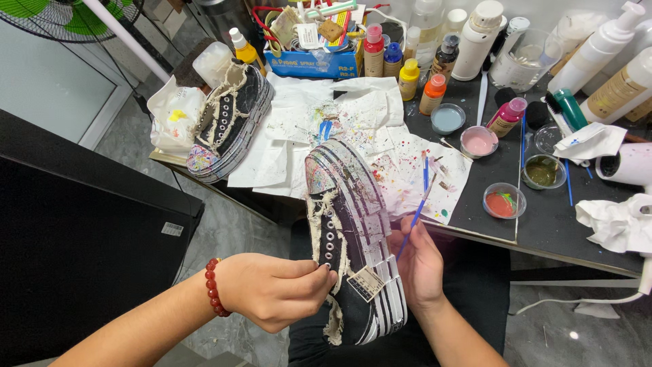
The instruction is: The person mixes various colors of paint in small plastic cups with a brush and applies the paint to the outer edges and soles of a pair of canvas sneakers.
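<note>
A black canvas sneaker (350, 231) with frayed cream edging and a thick striped sole is held on its side above the near edge of a dark worktable (543, 224), toe pointing away and a small tag hanging by the heel. The left hand (275, 291), a red bead bracelet (214, 287) at its wrist, pinches the eyelet edge of the upper with fingers drawn tightly together. The right hand (418, 265) props the sole from the other side, its fingers curled closed around a thin blue paintbrush (415, 216) whose tip rises toward the paint-spattered white paper (414, 170) covering the table's middle. A second sneaker (227, 122) of the same make lies on its side at the table's left end, beside crumpled white tissue (173, 112). To the right of the paper stand small open pots of paint: red-orange (504, 200), pink (479, 141), pale blue (448, 117) and olive green (543, 171). Behind them, squeeze bottles with red, blue, yellow and orange caps (407, 68) crowd the back of the table, with taller white pump bottles (598, 47) at the far right and a blue box (316, 64) of odds and ends in the centre. A green-bladed fan (68, 17) shows in the upper left corner, above a grey tiled floor (231, 231).
</note>
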